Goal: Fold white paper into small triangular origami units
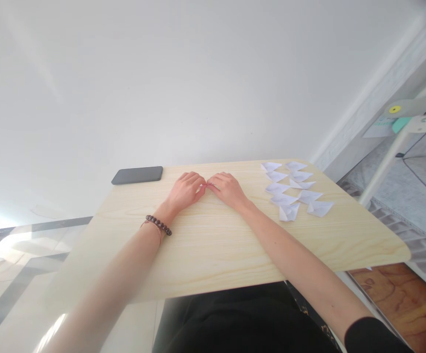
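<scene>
My left hand (pixel 186 190) and my right hand (pixel 228 189) meet over the middle of the table, fingertips touching. Both are closed in a pinch on a small piece of white paper (pixel 203 186). Only slivers of it show between the fingers, so its shape is hidden. Dark beads circle my left wrist. To the right of my right hand lie several folded white paper pieces (pixel 282 199), pointed at their ends and set out in two rough columns.
A dark phone (pixel 138 175) lies at the table's far left corner. The pale wooden table (pixel 213 255) stands against a white wall (pixel 198 83). Right of the table are a white metal frame (pixel 386 162) and a brown wood-patterned surface (pixel 400 299) lower down.
</scene>
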Motion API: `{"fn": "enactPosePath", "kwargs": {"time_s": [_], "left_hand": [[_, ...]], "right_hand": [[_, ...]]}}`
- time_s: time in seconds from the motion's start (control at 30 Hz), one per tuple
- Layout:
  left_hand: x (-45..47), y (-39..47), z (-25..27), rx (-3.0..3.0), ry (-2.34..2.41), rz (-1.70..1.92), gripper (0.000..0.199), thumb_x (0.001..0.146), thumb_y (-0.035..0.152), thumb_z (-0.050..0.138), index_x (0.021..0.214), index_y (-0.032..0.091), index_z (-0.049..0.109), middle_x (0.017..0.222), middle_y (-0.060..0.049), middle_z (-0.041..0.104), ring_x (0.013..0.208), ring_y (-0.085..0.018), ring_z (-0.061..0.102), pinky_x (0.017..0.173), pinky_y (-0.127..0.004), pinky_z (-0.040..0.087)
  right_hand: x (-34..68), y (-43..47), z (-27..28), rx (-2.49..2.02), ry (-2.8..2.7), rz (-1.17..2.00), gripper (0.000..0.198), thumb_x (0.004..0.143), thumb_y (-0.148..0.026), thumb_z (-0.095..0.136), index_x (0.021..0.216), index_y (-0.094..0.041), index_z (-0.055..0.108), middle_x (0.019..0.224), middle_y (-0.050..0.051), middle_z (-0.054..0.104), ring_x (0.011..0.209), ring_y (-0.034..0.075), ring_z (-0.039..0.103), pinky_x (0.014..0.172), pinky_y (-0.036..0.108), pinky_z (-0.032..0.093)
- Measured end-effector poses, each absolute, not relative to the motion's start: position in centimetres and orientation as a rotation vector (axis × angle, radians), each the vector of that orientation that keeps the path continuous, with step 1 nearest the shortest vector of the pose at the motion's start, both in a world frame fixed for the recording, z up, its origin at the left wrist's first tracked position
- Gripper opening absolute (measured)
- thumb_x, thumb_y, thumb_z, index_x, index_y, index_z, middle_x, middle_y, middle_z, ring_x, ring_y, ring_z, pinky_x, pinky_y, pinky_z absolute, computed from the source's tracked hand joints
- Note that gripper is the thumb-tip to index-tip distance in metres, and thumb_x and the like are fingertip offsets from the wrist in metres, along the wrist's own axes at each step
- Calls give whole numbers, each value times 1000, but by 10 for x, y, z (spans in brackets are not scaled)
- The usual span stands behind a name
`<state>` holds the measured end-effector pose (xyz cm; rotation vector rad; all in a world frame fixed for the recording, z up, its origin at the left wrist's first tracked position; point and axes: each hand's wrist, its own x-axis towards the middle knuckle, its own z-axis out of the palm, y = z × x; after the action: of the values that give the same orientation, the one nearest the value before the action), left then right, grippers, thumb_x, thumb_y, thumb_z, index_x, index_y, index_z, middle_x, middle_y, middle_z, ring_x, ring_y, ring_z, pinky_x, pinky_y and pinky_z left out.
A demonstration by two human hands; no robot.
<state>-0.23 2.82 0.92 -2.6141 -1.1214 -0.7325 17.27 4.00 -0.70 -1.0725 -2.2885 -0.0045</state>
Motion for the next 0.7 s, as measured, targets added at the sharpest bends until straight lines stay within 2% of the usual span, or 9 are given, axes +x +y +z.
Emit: {"fn": "enactPosePath", "kwargs": {"time_s": [0.23, 0.7], "left_hand": [[-6, 32, 11, -2569, -1197, -787, 20, 82, 22, 40, 83, 18, 59, 86, -7, 63, 92, -19, 52, 86, -37, 36], [-20, 40, 4, -2508, -1239, -847, 24, 83, 23, 38, 90, 19, 61, 88, -5, 65, 93, -19, 52, 87, -36, 35]], "right_hand": [[178, 40, 0, -1123, -2253, -13, 25, 88, -31, 37, 89, -22, 61, 95, 1, 63, 89, 16, 48, 83, 29, 30], [188, 44, -1, -1189, -2188, -37, 25, 88, -32, 38, 89, -23, 61, 96, 1, 63, 91, 17, 47, 83, 31, 28]]}}
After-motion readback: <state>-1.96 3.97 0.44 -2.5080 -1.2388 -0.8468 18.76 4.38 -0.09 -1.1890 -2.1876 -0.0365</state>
